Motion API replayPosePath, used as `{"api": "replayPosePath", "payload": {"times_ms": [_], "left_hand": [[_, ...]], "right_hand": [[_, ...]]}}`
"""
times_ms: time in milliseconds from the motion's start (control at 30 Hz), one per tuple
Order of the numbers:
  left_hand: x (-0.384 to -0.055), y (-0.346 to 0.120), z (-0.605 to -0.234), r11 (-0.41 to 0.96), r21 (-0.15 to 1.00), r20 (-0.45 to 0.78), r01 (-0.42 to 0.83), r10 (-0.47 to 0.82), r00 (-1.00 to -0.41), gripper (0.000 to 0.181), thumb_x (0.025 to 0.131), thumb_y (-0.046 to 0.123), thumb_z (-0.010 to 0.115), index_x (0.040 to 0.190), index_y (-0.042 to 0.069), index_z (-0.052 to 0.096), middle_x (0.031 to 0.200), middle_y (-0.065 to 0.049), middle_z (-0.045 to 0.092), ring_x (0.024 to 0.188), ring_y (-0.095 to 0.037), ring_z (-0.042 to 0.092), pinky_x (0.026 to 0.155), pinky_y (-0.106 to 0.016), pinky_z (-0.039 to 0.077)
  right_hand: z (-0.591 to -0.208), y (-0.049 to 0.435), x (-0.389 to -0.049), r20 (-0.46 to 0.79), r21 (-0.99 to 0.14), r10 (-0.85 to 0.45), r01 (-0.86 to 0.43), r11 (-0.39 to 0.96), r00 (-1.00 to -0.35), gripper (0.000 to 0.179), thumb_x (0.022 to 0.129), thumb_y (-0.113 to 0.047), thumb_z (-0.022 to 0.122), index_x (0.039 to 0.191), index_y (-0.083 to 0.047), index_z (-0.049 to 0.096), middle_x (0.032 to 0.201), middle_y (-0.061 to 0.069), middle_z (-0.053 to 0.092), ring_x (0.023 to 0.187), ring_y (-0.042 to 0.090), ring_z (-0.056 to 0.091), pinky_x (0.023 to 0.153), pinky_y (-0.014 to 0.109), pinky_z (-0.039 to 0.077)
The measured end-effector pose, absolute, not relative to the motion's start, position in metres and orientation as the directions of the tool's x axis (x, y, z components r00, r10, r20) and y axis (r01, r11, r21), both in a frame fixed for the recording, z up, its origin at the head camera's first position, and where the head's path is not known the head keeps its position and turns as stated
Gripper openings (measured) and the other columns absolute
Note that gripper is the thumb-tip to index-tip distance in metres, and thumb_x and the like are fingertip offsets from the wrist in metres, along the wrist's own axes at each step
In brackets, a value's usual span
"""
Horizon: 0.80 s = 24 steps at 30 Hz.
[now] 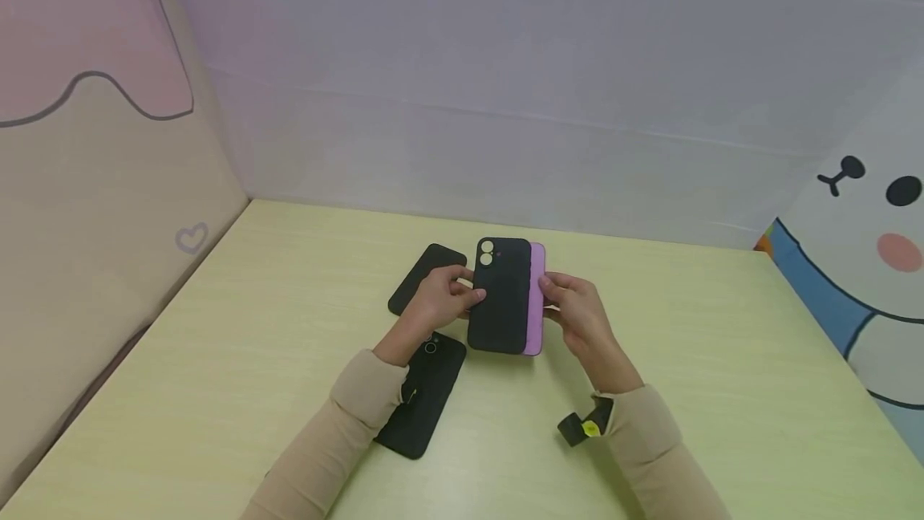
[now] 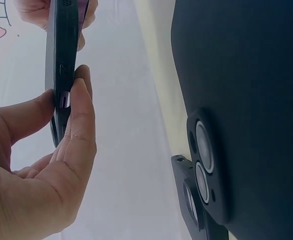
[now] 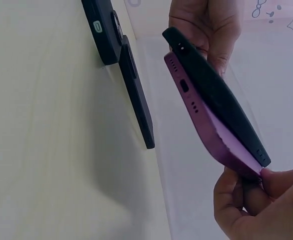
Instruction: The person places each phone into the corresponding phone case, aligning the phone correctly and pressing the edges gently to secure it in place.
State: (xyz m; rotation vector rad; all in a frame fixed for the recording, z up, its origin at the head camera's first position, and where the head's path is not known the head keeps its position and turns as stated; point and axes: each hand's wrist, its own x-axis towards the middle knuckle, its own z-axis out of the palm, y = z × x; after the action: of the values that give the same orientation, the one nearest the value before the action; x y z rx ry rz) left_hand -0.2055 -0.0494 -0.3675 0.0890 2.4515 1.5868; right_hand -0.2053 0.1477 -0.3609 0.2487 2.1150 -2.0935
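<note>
A black phone case [image 1: 500, 303] with two round camera holes is held up over the table, upright, overlapping a purple phone [image 1: 536, 303] behind it. My left hand [image 1: 440, 299] pinches the case by its left edge, thumb on the back. My right hand [image 1: 577, 311] grips the phone's right edge between thumb and fingers. In the right wrist view, the purple phone [image 3: 206, 120] lies at an angle against the case [image 3: 221, 97], with a wedge of space between them toward the middle. The left wrist view shows the case edge-on [image 2: 64, 55], between the left thumb and fingers.
A black phone [image 1: 429, 396] with two camera lenses lies on the table, partly under the left forearm. Farther back, another flat black phone-shaped object [image 1: 415, 283] lies partly behind the left hand. Cloth-covered walls [image 1: 505, 103] enclose the table's back and sides.
</note>
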Motion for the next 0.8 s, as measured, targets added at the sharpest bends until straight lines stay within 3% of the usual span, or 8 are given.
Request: {"api": "replayPosePath", "payload": {"times_ms": [300,533,800], "left_hand": [[-0.2064,-0.0481,-0.3697,0.432,0.900,-0.153,-0.061,0.182,-0.971,0.041,0.086,0.019,0.063,0.123,0.005,0.051,0.100,-0.013,0.069,0.074,-0.022,0.069,0.087,-0.041,0.048],[-0.2076,-0.0470,-0.3710,0.450,0.892,-0.151,-0.050,0.193,-0.969,0.040,0.086,0.019,0.063,0.122,0.005,0.052,0.099,-0.013,0.069,0.073,-0.021,0.069,0.085,-0.040,0.049],[-0.2069,-0.0471,-0.3700,0.449,0.893,-0.140,-0.038,0.195,-0.971,0.041,0.087,0.017,0.063,0.124,0.004,0.051,0.097,-0.013,0.070,0.073,-0.022,0.069,0.086,-0.041,0.049]], "right_hand": [[-0.3630,0.1458,-0.2040,-0.216,-0.976,-0.014,0.216,-0.003,-0.976,0.032,0.095,-0.009,0.046,0.118,0.014,0.051,0.074,-0.005,0.059,0.074,0.010,0.055,0.071,0.026,0.047],[-0.3640,0.1451,-0.1995,-0.132,-0.989,-0.071,0.136,-0.057,-0.989,0.028,0.093,-0.012,0.052,0.107,0.010,0.059,0.075,-0.003,0.061,0.072,0.010,0.056,0.068,0.027,0.047],[-0.3610,0.1416,-0.2001,-0.194,-0.980,-0.064,0.196,-0.024,-0.979,0.032,0.097,-0.006,0.041,0.119,0.016,0.047,0.072,-0.005,0.058,0.070,0.007,0.055,0.067,0.024,0.048]]}}
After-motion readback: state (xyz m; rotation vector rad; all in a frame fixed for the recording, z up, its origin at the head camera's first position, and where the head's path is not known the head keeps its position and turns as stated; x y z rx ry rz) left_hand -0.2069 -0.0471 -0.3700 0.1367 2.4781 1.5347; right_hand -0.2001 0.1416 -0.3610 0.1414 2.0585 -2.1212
